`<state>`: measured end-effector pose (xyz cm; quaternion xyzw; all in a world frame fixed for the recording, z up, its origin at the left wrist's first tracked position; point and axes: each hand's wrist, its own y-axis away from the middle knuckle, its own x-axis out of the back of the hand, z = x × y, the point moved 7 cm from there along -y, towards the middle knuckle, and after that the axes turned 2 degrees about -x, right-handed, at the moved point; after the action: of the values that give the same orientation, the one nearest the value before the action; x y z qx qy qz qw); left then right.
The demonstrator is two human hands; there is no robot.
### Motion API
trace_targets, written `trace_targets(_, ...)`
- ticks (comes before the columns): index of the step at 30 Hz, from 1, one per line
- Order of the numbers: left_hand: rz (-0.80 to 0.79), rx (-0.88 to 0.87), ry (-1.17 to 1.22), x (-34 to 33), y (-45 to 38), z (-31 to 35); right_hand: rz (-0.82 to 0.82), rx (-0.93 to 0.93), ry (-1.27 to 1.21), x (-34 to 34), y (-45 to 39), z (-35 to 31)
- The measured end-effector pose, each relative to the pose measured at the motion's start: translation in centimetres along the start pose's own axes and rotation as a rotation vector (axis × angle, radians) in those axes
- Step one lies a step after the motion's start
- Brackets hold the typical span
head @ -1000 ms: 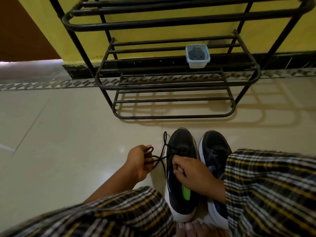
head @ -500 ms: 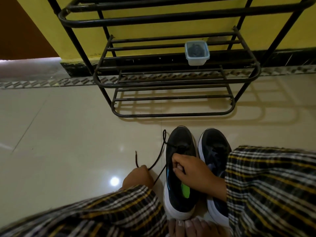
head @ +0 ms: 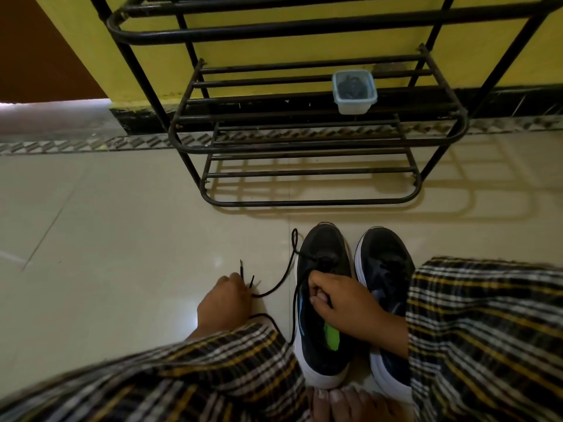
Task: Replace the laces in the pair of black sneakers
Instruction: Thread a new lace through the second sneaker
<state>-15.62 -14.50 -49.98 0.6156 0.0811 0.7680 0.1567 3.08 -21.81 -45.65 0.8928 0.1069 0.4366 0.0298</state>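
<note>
Lowered left hand (head: 224, 303) hides its lace (head: 275, 287) grip.

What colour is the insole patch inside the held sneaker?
Bright green insole patch, head view.

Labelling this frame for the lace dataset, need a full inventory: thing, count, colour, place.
sneakers: 2, black with white soles, side by side on the floor between the knees
lace: 1, black, trailing from the left sneaker across the floor to the left hand
shoe rack: 1, black metal, against the wall beyond the sneakers
container: 1, clear plastic with dark contents, on a rack shelf
floor: cream glossy tile
wall: yellow, dark skirting at its base
checked trousers: black, white and yellow, over both knees
toes: bare, at the bottom edge behind the sneaker heels
left hand: pinches the lace ends, low over the floor
right hand: grips the left sneaker at its opening
</note>
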Motion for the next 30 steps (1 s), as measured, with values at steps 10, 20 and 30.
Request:
trace_targets(10, -0.052, 0.195, 0.173, -0.9, -3.1, -1.4, -0.006, 0.001, -0.016, -0.4, -0.1, 0.4)
trace_targets(20, 0.127, 0.121, 0.383, 0.9, -3.3, -1.0, -0.029, -0.01, 0.071, -0.7, 0.3, 0.8)
trace_targets(30, 0.401, -0.245, 0.936, 7.6, -1.3, 6.5, 0.227, -0.319, -0.074, 1.3, 0.8, 3.2)
